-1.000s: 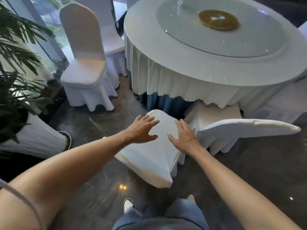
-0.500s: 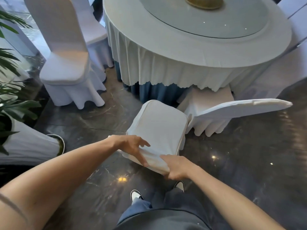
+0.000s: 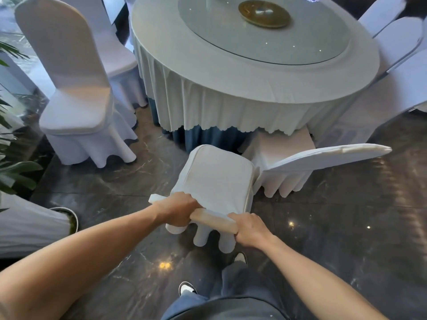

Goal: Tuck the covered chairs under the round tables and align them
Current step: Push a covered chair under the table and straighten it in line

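A white covered chair [image 3: 219, 181] stands just in front of me, its seat pointing at the round table [image 3: 231, 84] with a white skirted cloth. My left hand [image 3: 179, 210] and my right hand [image 3: 248, 228] both grip the top edge of its backrest, side by side. A second covered chair [image 3: 300, 158] sits to the right, its seat partly under the cloth. A third covered chair [image 3: 76, 95] stands apart from the table at the left.
More covered chairs [image 3: 397, 72] crowd the table's right side and one [image 3: 115, 56] its far left. A potted plant [image 3: 16, 162] with a cloth-wrapped pot is at my left. A glass turntable with a gold disc [image 3: 264, 13] tops the table. The floor is dark polished stone.
My hands slid from the chair's flat face to the backrest's top edge and closed on it. The chair has come upright from its tilt toward me.
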`<act>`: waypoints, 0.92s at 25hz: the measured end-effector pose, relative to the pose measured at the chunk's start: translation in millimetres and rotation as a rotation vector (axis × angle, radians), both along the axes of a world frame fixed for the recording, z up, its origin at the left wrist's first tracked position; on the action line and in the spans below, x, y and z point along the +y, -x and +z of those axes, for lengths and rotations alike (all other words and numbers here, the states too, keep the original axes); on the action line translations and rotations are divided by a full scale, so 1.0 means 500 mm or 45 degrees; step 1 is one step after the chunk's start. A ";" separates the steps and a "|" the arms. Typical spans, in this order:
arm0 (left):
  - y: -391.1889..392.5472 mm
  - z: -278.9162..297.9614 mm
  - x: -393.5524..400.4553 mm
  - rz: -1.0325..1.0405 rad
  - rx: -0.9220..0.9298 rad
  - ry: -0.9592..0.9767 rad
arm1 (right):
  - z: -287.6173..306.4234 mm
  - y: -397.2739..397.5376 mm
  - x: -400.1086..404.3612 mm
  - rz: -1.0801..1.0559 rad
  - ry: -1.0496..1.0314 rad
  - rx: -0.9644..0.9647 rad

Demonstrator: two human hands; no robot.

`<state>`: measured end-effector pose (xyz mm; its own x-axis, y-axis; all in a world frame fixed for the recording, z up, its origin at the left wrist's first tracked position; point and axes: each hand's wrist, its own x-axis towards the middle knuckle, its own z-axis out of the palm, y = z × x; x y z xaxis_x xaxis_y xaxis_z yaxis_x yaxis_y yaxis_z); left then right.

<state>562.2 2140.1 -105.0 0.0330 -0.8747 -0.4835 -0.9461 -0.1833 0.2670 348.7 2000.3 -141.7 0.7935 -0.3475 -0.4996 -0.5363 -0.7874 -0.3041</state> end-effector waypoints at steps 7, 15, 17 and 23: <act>-0.062 0.015 -0.160 0.186 -0.121 0.128 | 0.016 -0.095 -0.186 -0.071 0.121 -0.070; -0.129 -0.012 -0.377 0.422 -0.150 0.152 | -0.005 -0.213 -0.439 -0.047 0.109 -0.051; -0.139 -0.015 -0.421 0.455 -0.147 0.125 | -0.015 -0.231 -0.483 -0.022 0.112 -0.047; -0.142 -0.019 -0.504 0.456 -0.124 0.108 | -0.024 -0.243 -0.576 0.004 0.135 -0.049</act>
<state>633.4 1888.0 -114.5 0.3859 -0.8363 -0.3895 -0.8480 -0.4879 0.2073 470.0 1712.3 -153.7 0.8125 -0.3941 -0.4296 -0.5231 -0.8180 -0.2391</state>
